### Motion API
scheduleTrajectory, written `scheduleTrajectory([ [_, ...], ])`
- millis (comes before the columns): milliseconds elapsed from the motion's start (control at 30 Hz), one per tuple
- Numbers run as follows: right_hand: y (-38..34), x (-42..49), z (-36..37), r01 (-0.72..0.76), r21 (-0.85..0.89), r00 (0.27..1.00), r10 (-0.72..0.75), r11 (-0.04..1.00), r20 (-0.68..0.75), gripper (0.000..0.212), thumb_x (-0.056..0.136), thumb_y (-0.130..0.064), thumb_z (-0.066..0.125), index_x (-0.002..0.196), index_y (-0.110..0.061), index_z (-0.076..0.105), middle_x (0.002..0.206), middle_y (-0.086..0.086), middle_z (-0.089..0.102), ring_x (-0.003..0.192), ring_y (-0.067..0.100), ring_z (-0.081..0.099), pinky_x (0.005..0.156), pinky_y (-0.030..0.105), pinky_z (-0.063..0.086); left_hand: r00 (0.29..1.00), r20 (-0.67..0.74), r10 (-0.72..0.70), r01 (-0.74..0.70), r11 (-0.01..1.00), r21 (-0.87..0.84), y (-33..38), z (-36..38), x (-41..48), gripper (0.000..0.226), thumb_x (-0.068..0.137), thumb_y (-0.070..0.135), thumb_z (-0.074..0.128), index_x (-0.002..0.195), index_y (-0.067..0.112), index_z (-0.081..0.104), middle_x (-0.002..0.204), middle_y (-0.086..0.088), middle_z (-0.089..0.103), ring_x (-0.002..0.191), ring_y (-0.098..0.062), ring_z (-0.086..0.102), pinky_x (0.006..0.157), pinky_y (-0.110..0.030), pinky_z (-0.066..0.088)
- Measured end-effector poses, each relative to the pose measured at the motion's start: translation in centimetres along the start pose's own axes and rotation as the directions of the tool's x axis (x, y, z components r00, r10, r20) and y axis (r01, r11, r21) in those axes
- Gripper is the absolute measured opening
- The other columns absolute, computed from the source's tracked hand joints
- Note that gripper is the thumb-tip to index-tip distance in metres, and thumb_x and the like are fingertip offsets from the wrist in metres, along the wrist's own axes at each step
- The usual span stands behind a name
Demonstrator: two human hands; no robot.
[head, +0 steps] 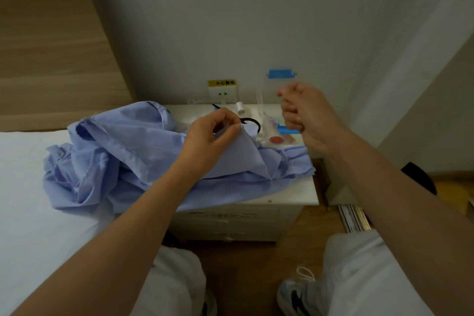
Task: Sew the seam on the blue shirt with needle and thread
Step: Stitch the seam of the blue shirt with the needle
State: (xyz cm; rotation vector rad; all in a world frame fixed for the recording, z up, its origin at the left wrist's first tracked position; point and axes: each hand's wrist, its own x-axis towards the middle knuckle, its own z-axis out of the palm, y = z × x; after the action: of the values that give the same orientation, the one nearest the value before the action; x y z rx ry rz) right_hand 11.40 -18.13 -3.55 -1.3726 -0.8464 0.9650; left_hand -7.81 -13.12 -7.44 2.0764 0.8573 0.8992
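Pinching a raised fold of the blue shirt (143, 141) between thumb and fingertips, our left hand (213, 136) lifts that edge clear of the heap. We judge this is to hold the seam taut and keep both faces of the cloth within reach. Our right hand (305, 115) hangs in the air to the right of the fold and a little higher, apart from the cloth, with its fingers curled in. It is blurred, and neither needle nor thread shows in it, so we cannot tell whether it grasps anything or is merely clenched. The pose would suit drawing a stitch tight, but that is only our reading. The shirt lies crumpled, partly on the white bed (30, 187) and partly across the top of the white nightstand (295, 195), so the furniture, not the pinch, carries its weight. Behind the fold, near the wall, a spool of white thread (240, 108) stands upright, and the black loop of the scissors (254, 123) lies just beside our left fingertips. A clear box (281, 74) with blue clasps stands open to the right, with a red disc (276, 140) low by its base. We take it these are set close so that either hand can reach them without letting go of the seam.
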Motion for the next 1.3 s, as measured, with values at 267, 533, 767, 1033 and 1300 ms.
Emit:
scheduleTrajectory([
  [267, -0.1, -1.6, 1.2, 0.217, -0.565, 0.938, -0.009, 0.796, 0.347, 0.012, 0.086, -0.022, 0.071, 0.089, -0.010, 0.076, 0.039, -0.018, 0.045, 0.048, -0.005, 0.048, 0.062, 0.014, 0.044, 1.000, 0.009, 0.019, -0.019, 1.000, 0.012, -0.4, 0.0, 0.0, 0.008, 0.092, 0.028, 0.054, 0.087, 0.028, 0.059, 0.079, -0.011, 0.060, 0.073, -0.021, 0.053, 0.064, -0.029, 0.041],
  [533, -0.2, 1.7, -2.5, 0.232, -0.575, 0.861, -0.440, 0.785, -0.253, 0.022, 0.091, -0.023, 0.062, 0.089, -0.002, 0.069, 0.071, 0.007, 0.061, 0.057, 0.009, 0.048, 0.063, 0.029, 0.044, 1.000, -0.003, -0.015, 0.015, 1.000, 0.003, -0.4, -0.3, -0.1, 0.009, 0.096, 0.020, 0.056, 0.089, 0.023, 0.061, 0.082, -0.011, 0.061, 0.073, -0.014, 0.052, 0.064, -0.018, 0.038],
  [767, -0.3, -0.2, -0.5, 0.285, -0.502, 0.957, -0.269, 0.816, 0.106, 0.020, 0.092, -0.011, 0.060, 0.107, -0.020, 0.069, 0.065, -0.020, 0.060, 0.049, -0.006, 0.052, 0.059, 0.017, 0.045, 1.000, 0.012, -0.004, 0.004, 1.000, -0.003, -0.4, -0.2, 0.0, 0.010, 0.091, 0.032, 0.051, 0.085, 0.029, 0.058, 0.083, -0.013, 0.060, 0.078, -0.024, 0.055, 0.066, -0.028, 0.042],
  [1033, 0.6, -0.8, 1.1, 0.269, -0.529, 0.920, -0.051, 0.805, 0.390, 0.015, 0.088, -0.025, 0.070, 0.093, -0.011, 0.075, 0.041, -0.012, 0.030, 0.053, 0.012, 0.035, 0.056, 0.017, 0.046, 0.999, 0.045, 0.029, -0.029, 0.999, -0.020, -0.3, -0.1, -0.1, 0.014, 0.091, 0.034, 0.052, 0.090, 0.024, 0.062, 0.084, -0.017, 0.061, 0.081, -0.030, 0.057, 0.072, -0.043, 0.046],
  [1300, 0.1, 1.0, -1.5, 0.286, -0.542, 0.910, -0.401, 0.790, -0.105, 0.022, 0.092, -0.012, 0.061, 0.113, -0.013, 0.067, 0.072, -0.010, 0.064, 0.045, -0.001, 0.048, 0.053, 0.009, 0.040, 0.999, 0.030, 0.010, -0.010, 1.000, -0.014, -0.3, -0.2, -0.1, 0.010, 0.096, 0.025, 0.054, 0.088, 0.028, 0.060, 0.082, -0.012, 0.061, 0.080, -0.027, 0.056, 0.066, -0.026, 0.042],
])
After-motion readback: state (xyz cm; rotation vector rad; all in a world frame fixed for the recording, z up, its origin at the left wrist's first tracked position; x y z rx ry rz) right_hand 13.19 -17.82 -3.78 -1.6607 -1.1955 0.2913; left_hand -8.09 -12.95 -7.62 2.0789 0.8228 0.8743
